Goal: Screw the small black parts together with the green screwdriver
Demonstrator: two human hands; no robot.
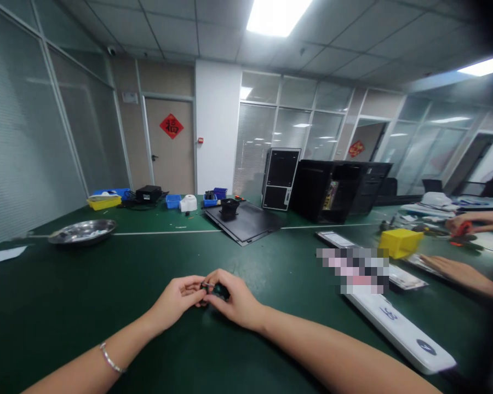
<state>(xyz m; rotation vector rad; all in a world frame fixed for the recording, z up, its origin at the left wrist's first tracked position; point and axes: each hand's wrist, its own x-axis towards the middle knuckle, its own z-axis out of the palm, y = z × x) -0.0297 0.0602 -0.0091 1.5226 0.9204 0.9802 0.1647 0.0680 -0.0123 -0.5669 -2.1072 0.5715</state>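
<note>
My left hand (184,295) and my right hand (236,301) meet just above the green tabletop, fingertips nearly touching. Between them is a small dark object (221,290) with a greenish tint, mostly hidden by the fingers. Its kind cannot be made out. My right thumb and fingers curl round its main part. The left fingers pinch at its left end, where a thin light-coloured bit shows. A bracelet circles my left wrist.
A steel dish (82,232) stands left. Ahead lies a black panel (254,221) with a black part (229,208) on it, before computer cases (281,178). To the right are a long white device (398,323), a yellow bin (400,243) and another person's hands (456,271).
</note>
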